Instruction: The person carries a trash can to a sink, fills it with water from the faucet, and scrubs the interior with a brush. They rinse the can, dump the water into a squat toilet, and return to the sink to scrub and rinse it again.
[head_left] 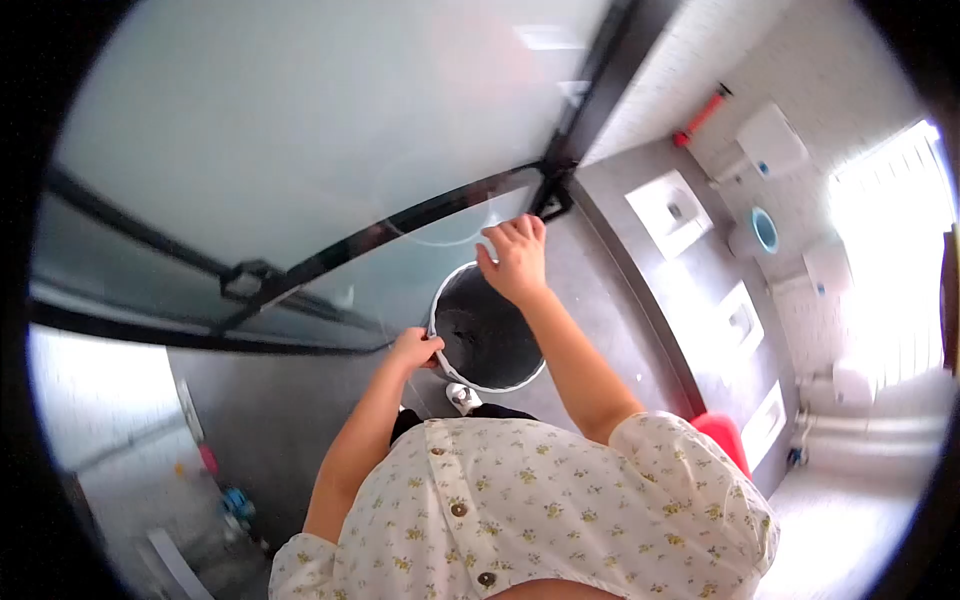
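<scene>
The left hand (415, 349) is grasping the rim of a dark round bin (490, 335), with the thumb at the inner side of this rim. The bin stands on the grey floor (603, 300), just to the right of the left hand, and its edge is pale. The right hand (517, 260) is at the far side of the bin; it looks released, its fingers half bent and the thumb standing apart. Whether its fingertips touch the black frame (430, 208) behind them, I cannot tell from this angle. This frame holds a frosted glass panel (300, 120), which rises ahead of both hands. One white shoe (462, 398) is near the left hand, close below the bin. Well to the right of the right hand, there are white squat toilets (672, 212) in a raised step, and beyond them a light blue container (764, 230).
</scene>
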